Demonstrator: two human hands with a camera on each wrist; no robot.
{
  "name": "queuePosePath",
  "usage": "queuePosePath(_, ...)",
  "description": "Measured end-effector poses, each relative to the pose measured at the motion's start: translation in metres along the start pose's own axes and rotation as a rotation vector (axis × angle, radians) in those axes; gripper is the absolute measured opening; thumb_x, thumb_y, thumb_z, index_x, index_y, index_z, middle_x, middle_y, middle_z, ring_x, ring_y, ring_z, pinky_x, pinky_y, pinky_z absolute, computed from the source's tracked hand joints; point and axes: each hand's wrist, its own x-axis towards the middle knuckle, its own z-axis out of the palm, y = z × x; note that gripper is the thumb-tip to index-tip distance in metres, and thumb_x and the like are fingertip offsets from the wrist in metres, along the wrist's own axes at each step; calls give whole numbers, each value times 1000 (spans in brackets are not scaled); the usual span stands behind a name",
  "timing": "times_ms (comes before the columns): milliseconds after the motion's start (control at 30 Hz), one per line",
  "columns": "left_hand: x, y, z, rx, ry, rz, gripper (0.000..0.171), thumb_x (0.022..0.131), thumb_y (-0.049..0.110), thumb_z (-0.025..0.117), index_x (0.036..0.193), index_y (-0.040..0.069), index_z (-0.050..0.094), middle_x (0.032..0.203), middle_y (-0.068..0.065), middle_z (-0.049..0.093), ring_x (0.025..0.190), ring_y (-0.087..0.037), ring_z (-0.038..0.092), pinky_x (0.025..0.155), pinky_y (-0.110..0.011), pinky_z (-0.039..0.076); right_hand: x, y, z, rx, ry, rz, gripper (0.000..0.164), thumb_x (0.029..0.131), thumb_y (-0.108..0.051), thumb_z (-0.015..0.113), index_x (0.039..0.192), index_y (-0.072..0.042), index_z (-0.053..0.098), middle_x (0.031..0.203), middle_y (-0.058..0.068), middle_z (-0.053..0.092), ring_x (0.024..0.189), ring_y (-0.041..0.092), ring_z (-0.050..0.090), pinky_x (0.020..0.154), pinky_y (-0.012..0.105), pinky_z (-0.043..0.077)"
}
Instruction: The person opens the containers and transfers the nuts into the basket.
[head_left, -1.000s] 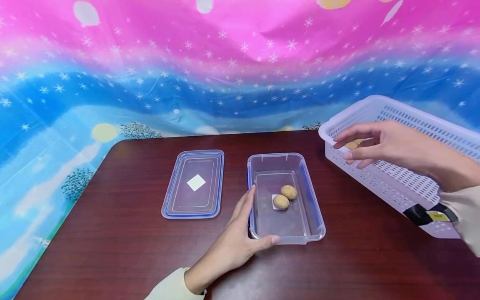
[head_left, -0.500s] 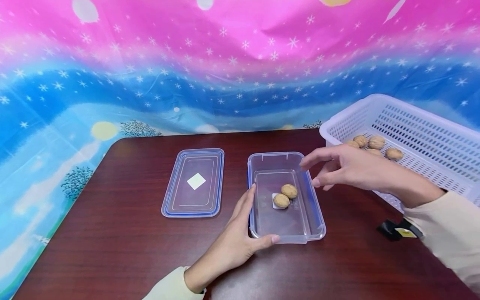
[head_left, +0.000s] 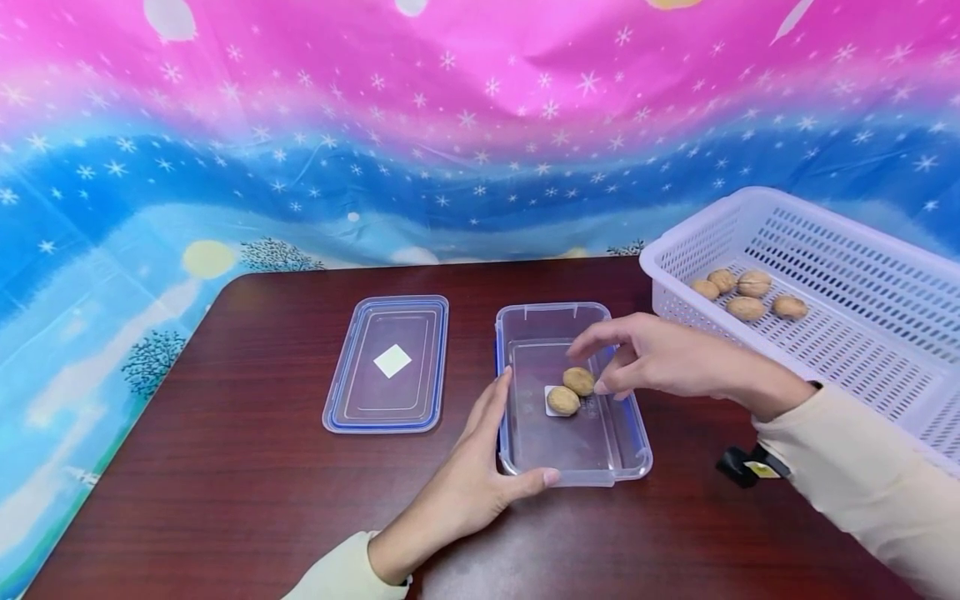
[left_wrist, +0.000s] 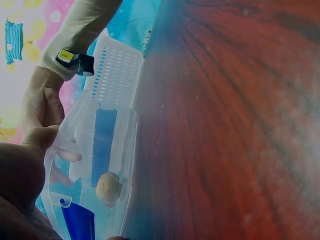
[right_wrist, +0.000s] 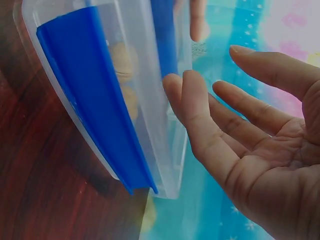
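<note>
My left hand [head_left: 472,483] holds the clear plastic food container [head_left: 517,317] at its near-left corner, fingers along the left wall and thumb over the near rim. Inside lie two walnuts [head_left: 578,382], one partly on a white square [head_left: 551,408]. Over the container's right side hovers my right hand [head_left: 652,354], its fingers loosely bent, with the thumb tip overlapping the farther walnut's edge in the head view. Nothing shows between those fingers [right_wrist: 197,95] in the right wrist view. Through the container wall, a walnut [left_wrist: 108,187] appears in the left wrist view.
A white slotted basket [head_left: 885,250] with several walnuts [head_left: 753,283] stands at the right. Left of the container, a blue-edged lid [head_left: 360,400] with a white diamond sticker lies on the dark wooden table [head_left: 247,467]. A colourful cloth [head_left: 375,192] hangs behind.
My right hand has moved left from above the basket to over the container, uncovering the basket's walnuts. The left hand and the two walnuts in the container have stayed put.
</note>
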Motion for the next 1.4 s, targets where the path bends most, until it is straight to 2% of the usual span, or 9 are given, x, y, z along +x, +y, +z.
queuePosePath(300,1,0,0,4,2,5,116,83,44,88,170,31,12,174,4,19,156,-24,31,122,-57,32,12,-1,14,-129,-28,-2,41,92,-4,72,132,-1,67,129,18,69,90,20,74,82,30,60)
queuePosePath(633,0,-1,0,3,4,8,116,83,44,88,170,30,12,175,4,18,157,-24,29,122,-57,31,25,3,26,-140,-60,28,44,88,2,70,132,4,65,121,17,70,77,19,70,73,37,61)
queuePosePath(800,0,-1,0,2,2,9,116,83,44,88,170,31,11,174,4,18,157,-23,28,123,-57,30,29,2,30,-197,-59,38,43,86,2,68,129,0,67,112,12,71,72,14,66,69,32,58)
queuePosePath(867,0,-1,0,1,1,8,116,83,44,88,170,32,11,174,4,18,157,-23,28,123,-56,30,31,3,32,-225,-54,19,43,84,3,68,127,0,69,107,10,71,72,13,64,68,30,56)
queuePosePath(1100,0,-1,0,-2,-3,6,116,83,43,88,170,32,11,174,4,18,156,-22,29,122,-56,31,39,6,39,-346,-3,-52,38,80,3,70,117,-2,74,104,5,74,91,19,61,83,32,51)
queuePosePath(1300,0,-1,0,0,-3,4,116,83,43,88,170,32,11,174,4,18,157,-22,28,123,-56,30,43,9,44,-323,21,-30,37,78,5,69,115,-1,74,90,3,70,79,15,59,73,28,50)
queuePosePath(1400,0,-1,0,0,-3,4,116,83,43,88,170,32,11,174,4,18,157,-22,28,123,-56,30,45,9,46,-327,44,-27,36,77,5,70,112,-2,74,88,2,69,79,15,57,74,28,48)
